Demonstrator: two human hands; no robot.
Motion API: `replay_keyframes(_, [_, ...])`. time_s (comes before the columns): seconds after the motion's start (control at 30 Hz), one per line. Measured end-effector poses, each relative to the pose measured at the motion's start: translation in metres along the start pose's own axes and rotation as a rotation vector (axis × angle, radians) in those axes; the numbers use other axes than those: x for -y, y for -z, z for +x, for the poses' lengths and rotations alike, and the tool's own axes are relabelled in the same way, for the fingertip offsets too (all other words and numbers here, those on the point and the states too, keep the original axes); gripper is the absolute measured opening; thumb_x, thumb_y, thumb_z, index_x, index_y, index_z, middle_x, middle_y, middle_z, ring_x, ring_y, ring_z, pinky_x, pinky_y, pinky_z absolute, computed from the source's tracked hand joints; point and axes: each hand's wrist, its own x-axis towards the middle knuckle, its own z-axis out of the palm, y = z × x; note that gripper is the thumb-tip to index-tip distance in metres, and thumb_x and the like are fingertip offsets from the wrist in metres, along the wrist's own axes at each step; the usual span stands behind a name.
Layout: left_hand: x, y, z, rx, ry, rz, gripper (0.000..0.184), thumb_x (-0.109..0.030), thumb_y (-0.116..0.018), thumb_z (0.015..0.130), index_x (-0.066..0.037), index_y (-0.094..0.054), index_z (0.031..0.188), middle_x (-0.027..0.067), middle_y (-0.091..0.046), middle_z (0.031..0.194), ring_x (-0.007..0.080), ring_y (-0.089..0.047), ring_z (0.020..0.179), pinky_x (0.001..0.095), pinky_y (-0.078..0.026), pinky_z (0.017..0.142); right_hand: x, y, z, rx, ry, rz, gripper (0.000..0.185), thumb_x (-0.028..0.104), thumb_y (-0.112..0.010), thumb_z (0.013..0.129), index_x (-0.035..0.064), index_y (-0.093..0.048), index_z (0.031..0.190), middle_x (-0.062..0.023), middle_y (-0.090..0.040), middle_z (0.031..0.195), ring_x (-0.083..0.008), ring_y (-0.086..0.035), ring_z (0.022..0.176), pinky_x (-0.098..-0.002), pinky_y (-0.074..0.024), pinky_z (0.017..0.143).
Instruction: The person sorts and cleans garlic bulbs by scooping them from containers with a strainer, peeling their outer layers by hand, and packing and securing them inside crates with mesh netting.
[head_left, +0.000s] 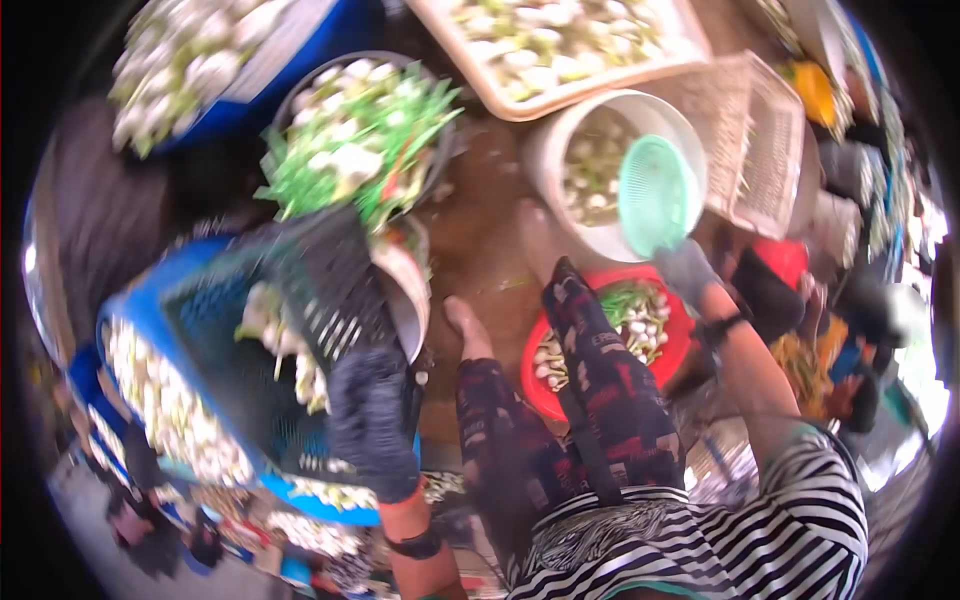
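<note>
My left hand (370,415), in a dark glove, is closed on the rim of a dark plastic crate (335,270). The crate is tilted over a blue tub (130,295), and a few white bulbs (270,320) with pale stems lie in it. My right hand (685,270), in a grey glove and blurred, grips the edge of a mint-green colander (655,195). The colander is tipped at the mouth of a white bucket (550,165), which holds more bulbs in what looks like water. Between my legs and the bucket stands a red basin (530,360) of bulbs and green stalks.
A dark tub (440,175) of bulbs with long green leaves stands ahead on the left. A shallow peach-coloured tray (510,108) of bulbs and a pale slatted basket (745,215) are at the far side. Wet brown floor (480,240) shows around my bare feet. Other people are at the edges.
</note>
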Motion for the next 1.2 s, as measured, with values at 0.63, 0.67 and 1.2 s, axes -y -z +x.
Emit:
replay_keyframes(0.63, [0.255, -0.477, 0.181, 0.433, 0.693, 0.279, 0.069, -0.052, -0.054, 0.081, -0.005, -0.043, 0.130, 0.0159, -0.050, 0.126, 0.0277, -0.054, 0.107, 0.0344, -0.046, 0.084, -0.052, -0.081, 0.160, 0.283, -0.467, 1.723, 0.023, 0.022, -0.060, 0.081, 0.0004, -0.064, 0.080, -0.0064, -0.059, 0.066, -0.0121, -0.052, 0.053, -0.0274, -0.0406, 0.046])
replay_keyframes(0.67, [0.265, -0.481, 0.186, 0.490, 0.733, 0.245, 0.066, -0.052, -0.053, 0.082, -0.005, -0.045, 0.128, 0.0146, -0.050, 0.126, 0.0265, -0.054, 0.108, 0.0336, -0.046, 0.084, -0.052, -0.067, 0.149, 0.359, -0.508, 1.781, 0.022, 0.022, -0.059, 0.081, 0.0000, -0.064, 0.080, -0.0066, -0.058, 0.065, -0.0112, -0.051, 0.051, -0.0265, -0.0396, 0.044])
replay_keyframes(1.2, [0.162, -0.441, 0.035, 0.730, -0.109, 0.471, 0.067, -0.042, -0.063, 0.075, -0.011, -0.040, 0.129, 0.0260, -0.037, 0.127, 0.0412, -0.044, 0.110, 0.0437, -0.037, 0.095, 0.003, 0.089, -0.004, 0.115, -0.846, 1.966, 0.014, 0.014, -0.056, 0.083, 0.0009, -0.061, 0.083, 0.0027, -0.050, 0.056, -0.0049, -0.046, 0.045, -0.0232, -0.0324, 0.039])
